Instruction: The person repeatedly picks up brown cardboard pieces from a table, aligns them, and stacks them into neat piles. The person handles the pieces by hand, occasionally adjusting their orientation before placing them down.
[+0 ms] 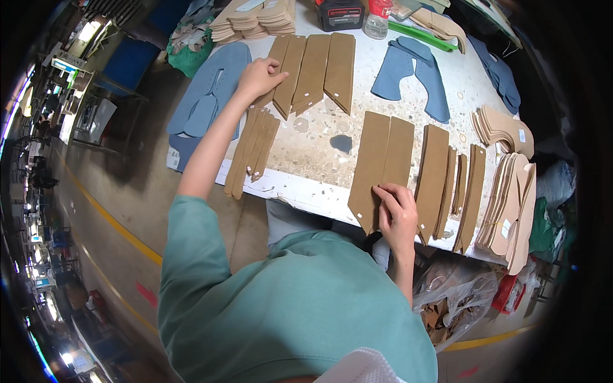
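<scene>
The strips (369, 159) are plain brown, cut pieces (387, 75) dusty blue, stacks (507, 207) pale tan — the white tabletop (310, 158) blotched with beige.

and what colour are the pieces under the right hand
The pieces are brown, seen best in the head view.

L hand (260, 79) on far brn panels (311, 67), R hand (398, 210) on nearer brn pair (382, 148), blue pcs (391, 75) also on wht tbl (319, 150).
</scene>
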